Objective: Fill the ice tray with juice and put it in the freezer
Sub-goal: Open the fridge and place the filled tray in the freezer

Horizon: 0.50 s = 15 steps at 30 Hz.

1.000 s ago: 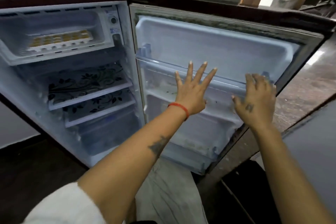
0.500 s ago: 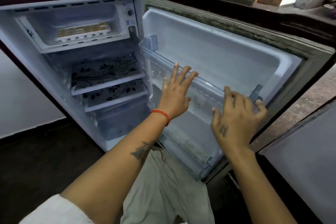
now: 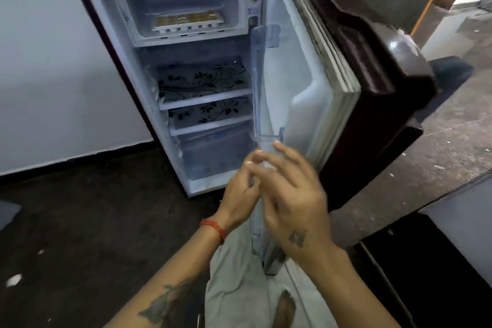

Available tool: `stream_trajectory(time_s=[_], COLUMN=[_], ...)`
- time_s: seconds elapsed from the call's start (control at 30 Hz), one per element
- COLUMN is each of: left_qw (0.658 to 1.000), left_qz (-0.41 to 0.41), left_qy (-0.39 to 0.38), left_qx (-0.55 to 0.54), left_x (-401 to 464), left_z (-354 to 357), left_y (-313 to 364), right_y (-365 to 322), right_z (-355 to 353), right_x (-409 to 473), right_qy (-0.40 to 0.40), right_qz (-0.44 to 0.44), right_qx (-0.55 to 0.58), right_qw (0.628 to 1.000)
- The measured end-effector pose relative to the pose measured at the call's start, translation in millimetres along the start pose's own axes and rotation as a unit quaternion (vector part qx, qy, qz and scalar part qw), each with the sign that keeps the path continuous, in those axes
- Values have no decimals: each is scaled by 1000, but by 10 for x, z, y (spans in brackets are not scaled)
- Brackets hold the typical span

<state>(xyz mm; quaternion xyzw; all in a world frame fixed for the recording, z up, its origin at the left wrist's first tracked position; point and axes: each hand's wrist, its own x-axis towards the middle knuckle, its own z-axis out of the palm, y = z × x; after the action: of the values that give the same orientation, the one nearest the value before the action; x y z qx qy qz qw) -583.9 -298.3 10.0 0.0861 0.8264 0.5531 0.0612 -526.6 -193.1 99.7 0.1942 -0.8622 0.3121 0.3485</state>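
A white ice tray (image 3: pixel 187 22) filled with yellow juice lies flat in the freezer compartment (image 3: pixel 186 40) at the top of the small open fridge. The fridge door (image 3: pixel 300 82) stands about half open, edge-on to me, its clear shelf rail (image 3: pixel 257 82) facing left. My left hand (image 3: pixel 238 194) and my right hand (image 3: pixel 295 194) are close together low on the door's inner edge, fingers apart, holding nothing. The right hand's fingers rest against the door liner; the left hand is beside the rail. Blur hides the exact contact.
Below the freezer are two shelves with a black floral pattern (image 3: pixel 202 80) and a clear drawer (image 3: pixel 215 152). A white wall (image 3: pixel 48 61) is on the left, dark floor (image 3: pixel 93 208) in front, a stone counter (image 3: pixel 439 154) on the right. My trousered legs (image 3: pixel 234 274) are below my hands.
The door has swung from wide open to about half open, toward the cabinet. Both hands moved left with it and came together. The ice tray has not moved.
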Motion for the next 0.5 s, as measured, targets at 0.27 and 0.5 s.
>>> stream_trajectory(time_s=[0.27,0.5], left_qw=[994,982], left_qz=[-10,1], left_qy=[45,166], left_qx=[-103,-84], left_x=[-487,-401], left_z=[-727,-1298], left_y=[-139,-250], right_y=[-469,-504], right_z=[229,851], right_x=[122,556], right_qy=[133,6], right_qz=[48,187], right_qx=[-14,99], right_qw=[990,977])
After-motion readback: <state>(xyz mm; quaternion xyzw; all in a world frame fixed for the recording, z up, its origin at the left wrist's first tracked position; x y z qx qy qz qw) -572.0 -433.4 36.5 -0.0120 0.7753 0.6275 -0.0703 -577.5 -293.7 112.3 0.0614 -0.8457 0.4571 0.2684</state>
